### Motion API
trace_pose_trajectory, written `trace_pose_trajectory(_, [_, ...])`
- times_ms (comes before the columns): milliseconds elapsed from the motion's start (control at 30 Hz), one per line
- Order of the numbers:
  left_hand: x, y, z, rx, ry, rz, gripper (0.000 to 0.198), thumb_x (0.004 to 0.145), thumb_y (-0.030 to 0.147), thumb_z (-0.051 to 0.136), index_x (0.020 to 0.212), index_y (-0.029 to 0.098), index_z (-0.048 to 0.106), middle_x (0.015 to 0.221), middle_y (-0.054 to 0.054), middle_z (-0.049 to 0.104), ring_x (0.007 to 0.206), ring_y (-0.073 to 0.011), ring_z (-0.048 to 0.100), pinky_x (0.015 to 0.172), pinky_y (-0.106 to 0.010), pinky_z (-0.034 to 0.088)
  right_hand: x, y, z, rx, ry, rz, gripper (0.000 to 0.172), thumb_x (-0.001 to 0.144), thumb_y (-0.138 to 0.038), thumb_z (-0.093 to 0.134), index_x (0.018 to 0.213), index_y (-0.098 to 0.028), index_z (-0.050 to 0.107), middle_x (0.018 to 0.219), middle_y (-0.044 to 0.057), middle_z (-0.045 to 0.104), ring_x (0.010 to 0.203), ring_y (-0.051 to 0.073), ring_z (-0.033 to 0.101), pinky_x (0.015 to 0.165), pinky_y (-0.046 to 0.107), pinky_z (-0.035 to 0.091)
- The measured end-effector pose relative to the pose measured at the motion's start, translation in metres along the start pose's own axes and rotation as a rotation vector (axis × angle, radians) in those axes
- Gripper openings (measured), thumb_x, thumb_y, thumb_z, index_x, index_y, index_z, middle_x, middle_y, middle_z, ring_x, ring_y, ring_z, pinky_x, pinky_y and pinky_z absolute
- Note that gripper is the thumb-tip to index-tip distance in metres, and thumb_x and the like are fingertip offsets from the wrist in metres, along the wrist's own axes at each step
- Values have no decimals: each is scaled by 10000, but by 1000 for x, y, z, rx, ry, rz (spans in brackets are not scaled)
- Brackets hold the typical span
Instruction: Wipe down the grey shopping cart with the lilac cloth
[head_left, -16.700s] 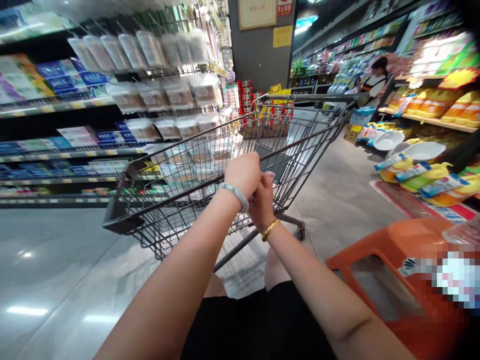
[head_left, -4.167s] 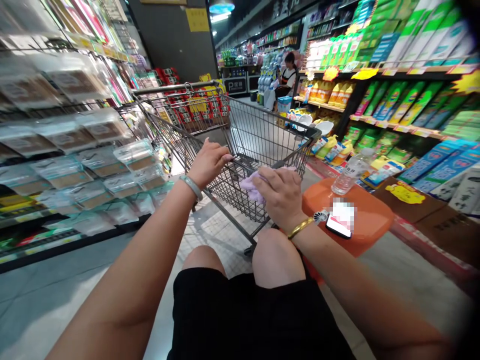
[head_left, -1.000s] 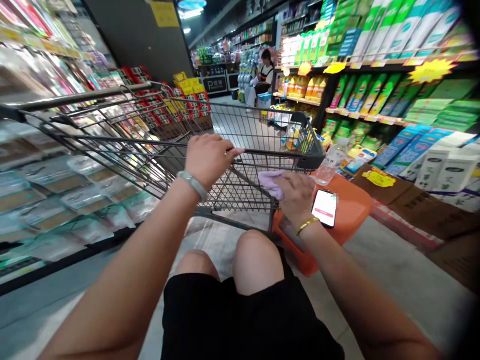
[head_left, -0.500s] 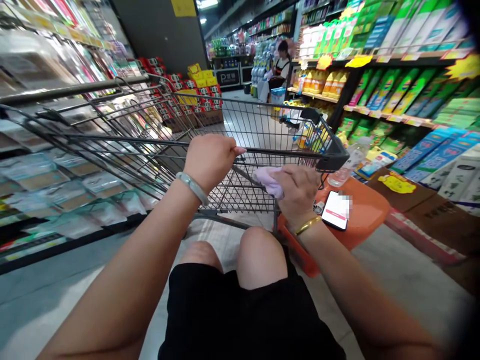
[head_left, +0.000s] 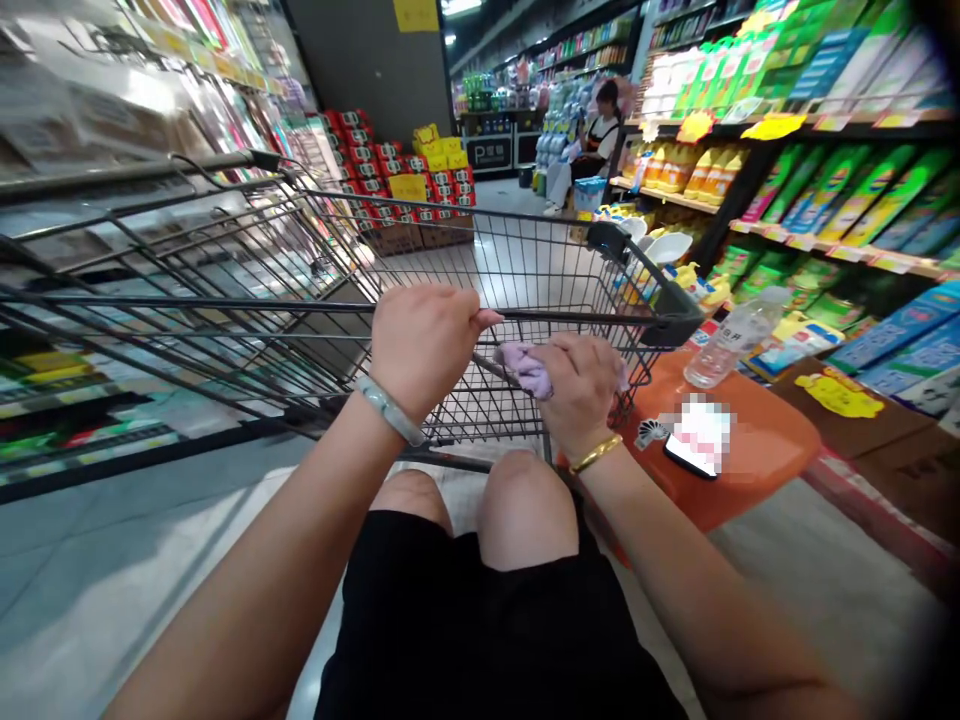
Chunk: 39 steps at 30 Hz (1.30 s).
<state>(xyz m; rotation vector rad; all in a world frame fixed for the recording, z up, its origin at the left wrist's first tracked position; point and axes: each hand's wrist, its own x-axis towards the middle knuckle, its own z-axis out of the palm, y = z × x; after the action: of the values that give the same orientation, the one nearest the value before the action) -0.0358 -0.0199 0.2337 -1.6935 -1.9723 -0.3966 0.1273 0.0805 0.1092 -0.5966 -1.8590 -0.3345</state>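
Purple cloth front and centre: a small, crumpled rag bunched in the right hand. The fingers are curled tight over it and press it against the wire side of the shopping cart, just under the top rail. Only a tuft of it pokes out on the thumb side.

It looks soft, light and floppy, with no stiffness at all. It should wad up to fit any grip and fold around a thin wire easily. Held by a corner it would dangle, so a full-palm bunch like this one gives the firmest hold.

The left hand sits just beside it, clenched around the same top rail with the knuckles up. The cart itself reads as rigid steel mesh, and the rail is the obvious place to grasp it.

The person sits low, knees up under the basket. An orange stool stands close on the right and carries a phone and a clear water bottle, the two set a little apart.

Detergent shelves run down the right side of the aisle and packaged goods down the left. Stacked red boxes stand at the far end, and another person is at work well away by the end display.
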Motion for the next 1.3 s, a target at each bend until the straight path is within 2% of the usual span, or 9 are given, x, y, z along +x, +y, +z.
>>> trace_pose_trajectory(167, [-16, 0, -10, 26, 1, 5, 415, 1039, 464, 480, 778, 196, 659, 764, -63, 678, 786, -244, 630, 707, -380, 367, -16, -18, -2, 14, 114, -116, 165, 942, -179, 592, 960, -255, 738, 975, 35, 713, 961, 211, 552, 861, 377, 376])
trace_pose_trajectory(367, [-13, 5, -13, 14, -31, 11, 417, 1048, 453, 477, 806, 189, 690, 767, -56, 704, 784, -225, 645, 705, -358, 358, -27, -11, 4, 21, 103, -72, 107, 914, -215, 654, 975, -259, 731, 1009, 21, 699, 989, 206, 565, 884, 367, 407])
trace_pose_trajectory(633, [-22, 7, -18, -62, -28, -12, 422, 1045, 447, 488, 782, 190, 694, 757, -48, 698, 777, -216, 641, 731, -357, 377, -38, -6, -1, 28, 85, -170, 133, 923, -194, 634, 995, -261, 723, 1002, 27, 699, 983, 207, 595, 900, 380, 442])
trace_pose_trajectory(767, [-24, 16, -19, -109, -26, -36, 400, 1036, 442, 518, 791, 187, 705, 765, -43, 704, 792, -211, 647, 760, -353, 397, -41, 1, -4, 41, 88, -180, 157, 911, -170, 643, 1011, -262, 721, 1015, 29, 699, 997, 212, 614, 902, 390, 465])
trace_pose_trajectory(1000, [-16, 30, -21, -100, -48, -53, 395, 1041, 416, 511, 804, 179, 719, 799, -61, 733, 832, -235, 675, 775, -378, 422, -33, 16, -8, 55, 104, -180, 90, 897, -206, 685, 965, -252, 721, 961, 29, 703, 932, 212, 649, 854, 386, 503])
trace_pose_trajectory(1167, [-9, 40, -14, -84, -45, -70, 441, 1048, 460, 488, 798, 174, 712, 773, -64, 716, 841, -241, 678, 766, -373, 420, -34, 30, -3, 45, 104, -186, 98, 886, -212, 701, 975, -253, 709, 977, 31, 685, 942, 218, 640, 851, 392, 498])
trace_pose_trajectory(1233, [-7, 40, -11, -91, -34, -48, 452, 1053, 492, 460, 854, 178, 717, 778, -58, 709, 841, -235, 674, 767, -367, 420, -35, 35, 0, 67, 106, -176, 102, 878, -217, 714, 972, -256, 712, 991, 28, 685, 965, 216, 634, 868, 387, 492])
trace_pose_trajectory(1300, [-8, 31, -11, -99, -19, 6, 419, 1051, 502, 461, 974, 182, 721, 838, -52, 721, 845, -225, 673, 763, -358, 426, -36, 39, 1, 95, 86, -157, 104, 878, -221, 715, 973, -262, 716, 999, 20, 687, 981, 214, 626, 886, 385, 483])
